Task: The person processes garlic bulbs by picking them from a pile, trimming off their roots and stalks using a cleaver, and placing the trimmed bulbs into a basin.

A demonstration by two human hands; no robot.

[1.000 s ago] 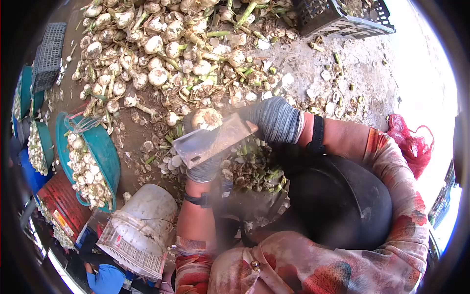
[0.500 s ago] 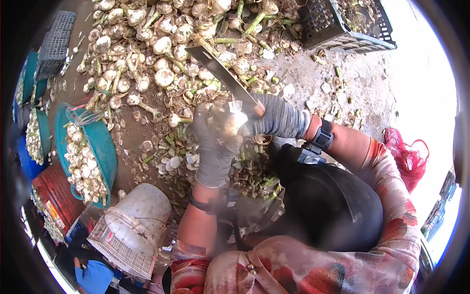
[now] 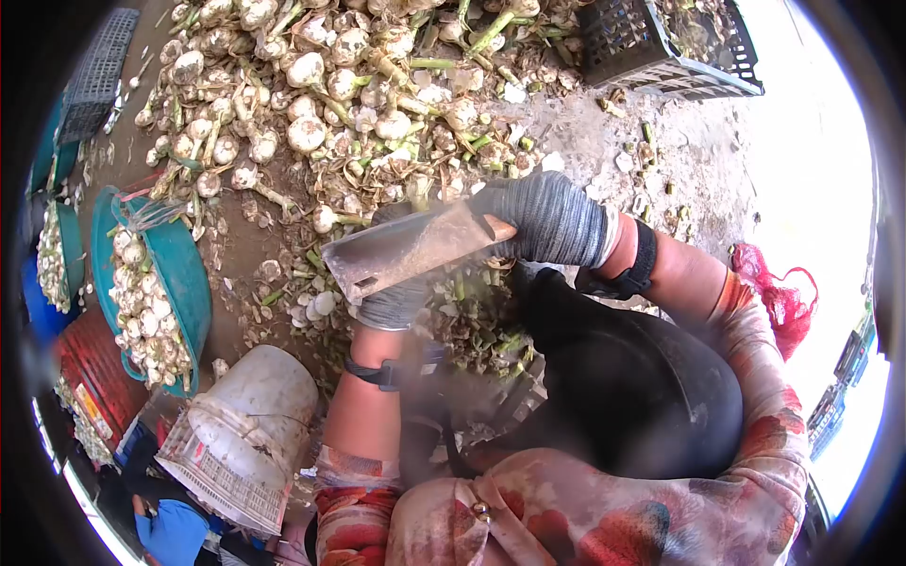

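My right hand (image 3: 547, 219), in a striped grey knit glove, is closed around the wooden handle of a broad-bladed knife (image 3: 408, 247). The blade lies nearly flat to the view and points left, across my left hand (image 3: 392, 304). That hand wears a grey glove too; its fingers are mostly behind the blade, so whether a bulb is in them is hidden. Beyond both hands spreads a big heap of garlic bulbs (image 3: 307, 134) with stalks. Under them lie cut stalks and skins (image 3: 472, 316).
A teal basin (image 3: 192, 274) of trimmed garlic stands at left, with a dirty white bucket (image 3: 269, 401) nearer me. A black crate (image 3: 628, 47) sits at the upper right, a red net bag (image 3: 788, 302) at right. Another person in blue (image 3: 175, 530) is at lower left.
The knife has swung from pointing up and away to lying across my left hand. The garlic bulb seen in my left hand is now out of sight. The view has shifted slightly.
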